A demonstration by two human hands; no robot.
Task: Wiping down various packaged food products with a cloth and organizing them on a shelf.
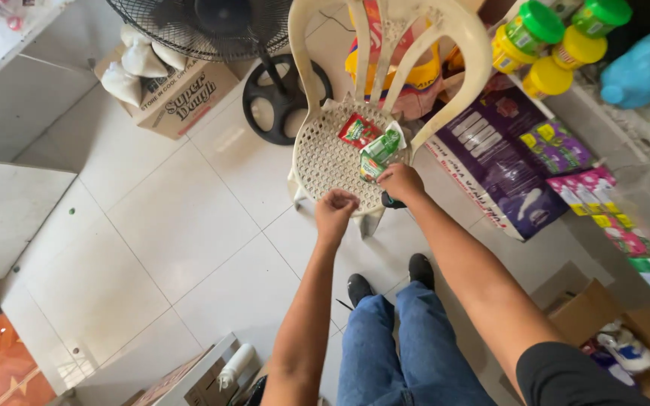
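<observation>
Right hand point(401, 181) pinches a strip of green sachets point(380, 150) over the seat of the cream plastic chair point(325, 162), red sachet point(357, 130) lying just beside it; left hand point(335, 207) is curled into a loose fist at the seat's front edge, can't tell if it holds anything. Risk: green strip looks only lightly held and could slip off the front edge, or loose packets slide on the perforated seat. Open tile floor point(182, 225) to the left; purple sack point(494, 158) and fan base point(283, 94) crowd right and behind.
</observation>
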